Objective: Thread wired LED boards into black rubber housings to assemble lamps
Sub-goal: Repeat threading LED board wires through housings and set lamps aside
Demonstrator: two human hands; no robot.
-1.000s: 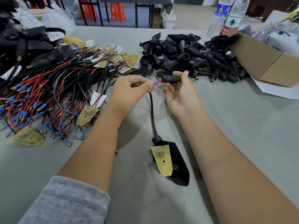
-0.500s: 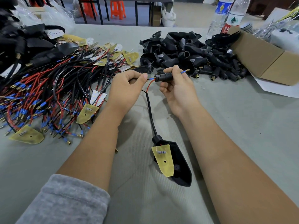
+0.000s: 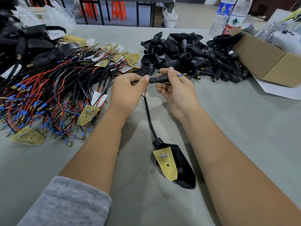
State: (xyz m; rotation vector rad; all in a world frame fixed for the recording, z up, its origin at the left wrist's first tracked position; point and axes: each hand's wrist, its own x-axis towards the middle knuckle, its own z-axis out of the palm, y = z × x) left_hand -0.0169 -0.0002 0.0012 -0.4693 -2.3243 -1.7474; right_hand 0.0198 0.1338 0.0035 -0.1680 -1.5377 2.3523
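On the far left of the grey table (image 3: 244, 128) lies a heap of wired boards (image 3: 48, 95), red and black leads tangled with yellow boards. Next comes the left hand (image 3: 128, 92), fingers curled, thumb and forefinger pinching the wires just where they enter a small black sleeve (image 3: 160, 78). From that pinch a red wire joins a black cable (image 3: 149, 115) running down to a black housing (image 3: 184, 167) lying on the table between the forearms, with a yellow board (image 3: 167, 163) resting in it. The right hand (image 3: 177, 90) grips the sleeve between thumb and fingers; a blue-tipped wire (image 3: 180, 75) pokes out its right end. Behind is a pile of housings (image 3: 195, 54), then a cardboard box (image 3: 267, 59) and two bottles (image 3: 228, 15).
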